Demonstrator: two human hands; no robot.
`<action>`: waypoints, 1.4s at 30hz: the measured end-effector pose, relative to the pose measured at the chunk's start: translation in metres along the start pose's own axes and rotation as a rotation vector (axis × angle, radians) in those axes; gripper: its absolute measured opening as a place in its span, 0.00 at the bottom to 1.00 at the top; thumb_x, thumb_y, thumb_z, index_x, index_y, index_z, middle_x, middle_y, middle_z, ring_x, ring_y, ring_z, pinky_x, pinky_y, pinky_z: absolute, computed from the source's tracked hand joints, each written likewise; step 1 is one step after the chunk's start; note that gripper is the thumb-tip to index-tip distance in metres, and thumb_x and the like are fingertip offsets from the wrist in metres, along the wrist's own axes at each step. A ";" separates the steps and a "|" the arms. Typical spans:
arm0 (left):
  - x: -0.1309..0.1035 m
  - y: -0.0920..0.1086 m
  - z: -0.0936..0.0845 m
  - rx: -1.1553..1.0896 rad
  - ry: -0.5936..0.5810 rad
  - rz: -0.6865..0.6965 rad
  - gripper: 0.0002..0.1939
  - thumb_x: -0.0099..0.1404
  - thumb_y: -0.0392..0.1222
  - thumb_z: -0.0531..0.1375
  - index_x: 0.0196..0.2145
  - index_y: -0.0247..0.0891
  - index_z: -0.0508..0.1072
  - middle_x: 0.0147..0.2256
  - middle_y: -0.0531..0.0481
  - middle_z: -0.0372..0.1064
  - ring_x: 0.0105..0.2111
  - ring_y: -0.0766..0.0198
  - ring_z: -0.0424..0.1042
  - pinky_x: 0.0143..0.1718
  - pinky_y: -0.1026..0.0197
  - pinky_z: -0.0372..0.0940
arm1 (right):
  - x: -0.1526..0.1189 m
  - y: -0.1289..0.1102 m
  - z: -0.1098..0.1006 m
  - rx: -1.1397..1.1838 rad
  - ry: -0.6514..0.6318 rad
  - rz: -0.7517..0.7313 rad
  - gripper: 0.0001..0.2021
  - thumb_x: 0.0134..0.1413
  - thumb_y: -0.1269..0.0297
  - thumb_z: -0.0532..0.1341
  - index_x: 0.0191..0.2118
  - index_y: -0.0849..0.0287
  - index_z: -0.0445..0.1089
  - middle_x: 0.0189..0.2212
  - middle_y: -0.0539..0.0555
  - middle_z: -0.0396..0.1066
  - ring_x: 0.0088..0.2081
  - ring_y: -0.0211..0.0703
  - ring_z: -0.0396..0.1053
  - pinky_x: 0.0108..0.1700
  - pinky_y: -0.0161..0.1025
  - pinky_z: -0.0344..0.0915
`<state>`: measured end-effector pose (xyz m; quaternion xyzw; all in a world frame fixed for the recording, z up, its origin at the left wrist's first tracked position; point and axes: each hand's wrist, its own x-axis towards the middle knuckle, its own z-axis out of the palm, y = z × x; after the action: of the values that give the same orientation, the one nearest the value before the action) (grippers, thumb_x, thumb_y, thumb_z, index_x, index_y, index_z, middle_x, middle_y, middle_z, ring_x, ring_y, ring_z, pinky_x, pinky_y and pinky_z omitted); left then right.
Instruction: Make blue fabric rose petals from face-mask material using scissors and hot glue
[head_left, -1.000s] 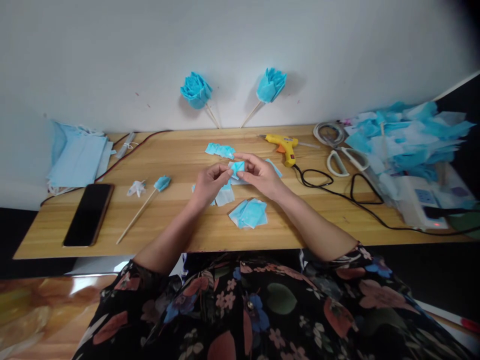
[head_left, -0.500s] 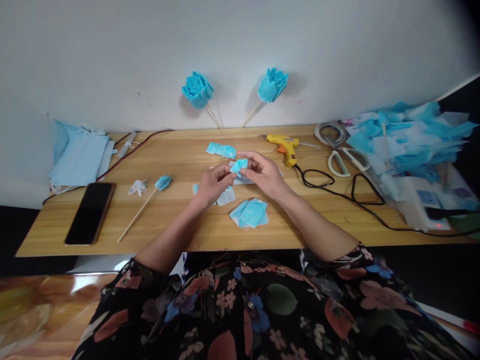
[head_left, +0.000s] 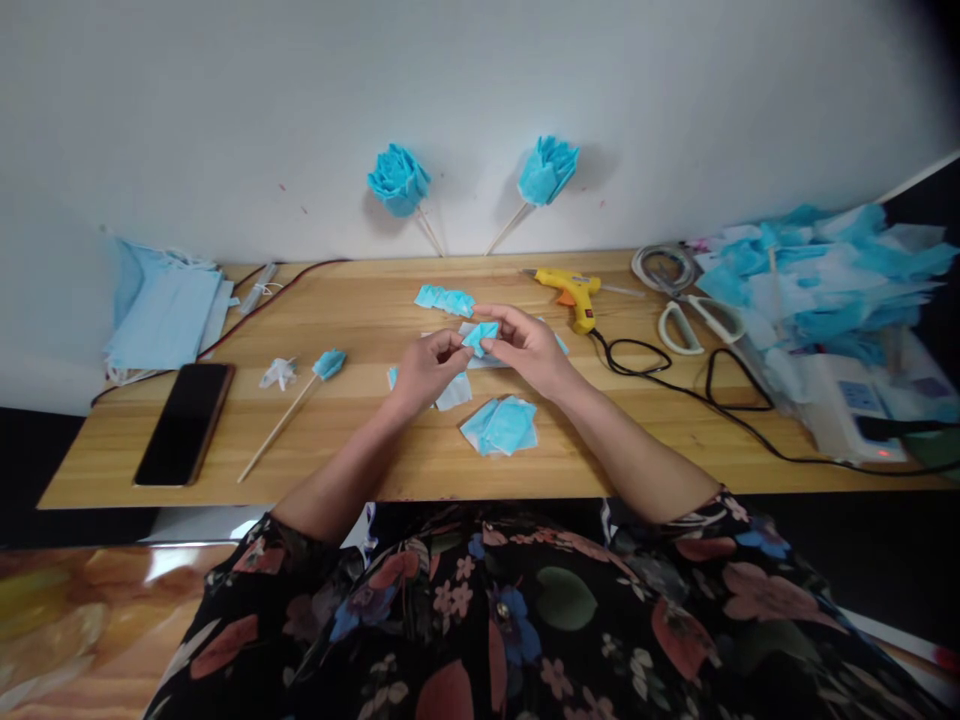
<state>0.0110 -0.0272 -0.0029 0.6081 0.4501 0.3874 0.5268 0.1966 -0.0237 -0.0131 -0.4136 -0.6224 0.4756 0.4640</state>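
Between my two hands is a small folded piece of blue mask fabric (head_left: 481,337). My left hand (head_left: 429,370) pinches its left corner, and my right hand (head_left: 531,350) pinches its right side with thumb and fingers. Beyond them lies a row of folded blue pieces (head_left: 445,300). Closer to me is a pile of blue fabric squares (head_left: 501,426). More blue and white pieces (head_left: 454,392) lie partly hidden under my left hand. To the left rests a wooden stick with a small blue bud (head_left: 328,364) on its end.
Two blue fabric flowers (head_left: 398,180) on sticks lean at the wall. A yellow glue gun (head_left: 568,290) with a black cord and white-handled scissors (head_left: 705,322) lie right, near a heap of fabric scraps (head_left: 832,270). A phone (head_left: 184,425) and stacked masks (head_left: 161,310) lie left.
The folded piece has changed shape slightly between my fingers, its top edge now dipping at the middle. Both hands stay nearly in place; the whole view has shifted slightly.
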 end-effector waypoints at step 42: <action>0.000 -0.004 0.001 0.028 -0.069 0.045 0.14 0.58 0.47 0.63 0.24 0.38 0.64 0.21 0.57 0.57 0.23 0.71 0.54 0.25 0.65 0.50 | 0.003 -0.009 -0.012 0.087 -0.063 -0.002 0.26 0.59 0.49 0.63 0.61 0.50 0.64 0.33 0.49 0.71 0.34 0.38 0.66 0.36 0.36 0.63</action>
<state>0.0117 -0.0270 -0.0071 0.6384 0.4234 0.3714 0.5246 0.2070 -0.0207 -0.0022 -0.3773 -0.6160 0.5145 0.4621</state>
